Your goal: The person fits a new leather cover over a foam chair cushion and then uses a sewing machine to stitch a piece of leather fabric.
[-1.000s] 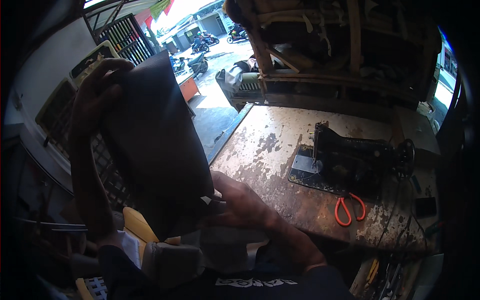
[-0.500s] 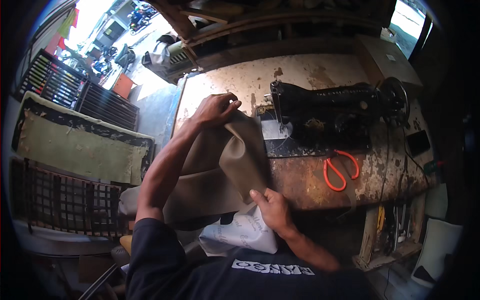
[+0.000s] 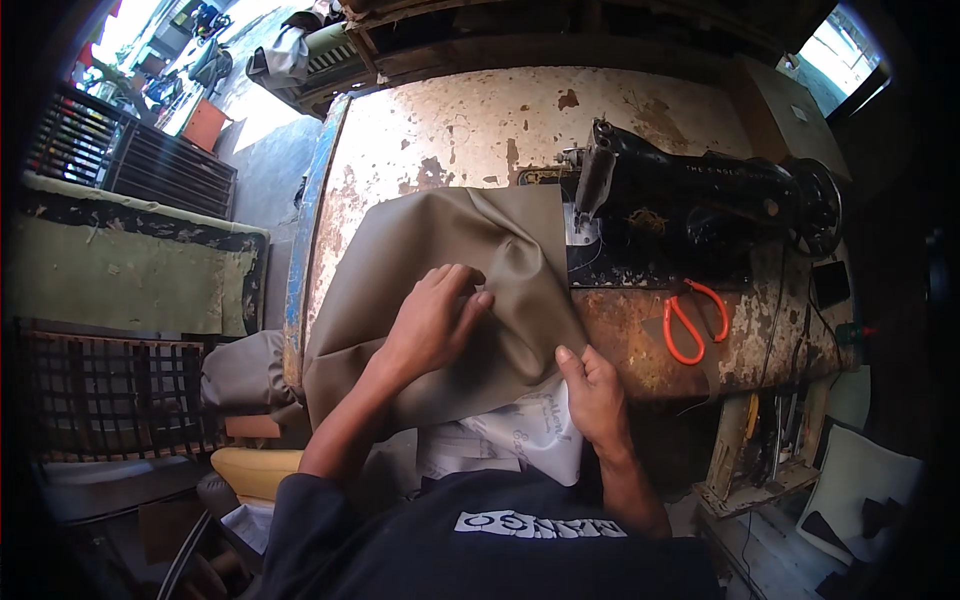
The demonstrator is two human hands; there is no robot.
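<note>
A large sheet of brown leatherette (image 3: 410, 240) is draped over the left front of the worn table and falls over its near edge. My left hand (image 3: 435, 315) is over the middle of the sheet, thumb apart from its loosely curved fingers, with nothing in its grasp. Between thumb and fingers, my right hand (image 3: 595, 395) pinches the sheet's near right edge. Below it the pale printed backing (image 3: 535, 435) shows, folded toward me. The sheet's far right corner lies beside the needle end of a black sewing machine (image 3: 690, 190).
Orange-handled scissors (image 3: 685, 335) lie on the table (image 3: 450, 110) in front of the machine. A dark flat object (image 3: 830, 284) rests near the right edge. Left of the table are a green padded panel (image 3: 130, 265), a dark metal grille (image 3: 110, 390) and a yellow cushion (image 3: 255, 470).
The sheet now lies spread wider across the table. My left hand has come down and nearer from its far edge, letting go of it. My right hand keeps its pinch. The view has shifted.
</note>
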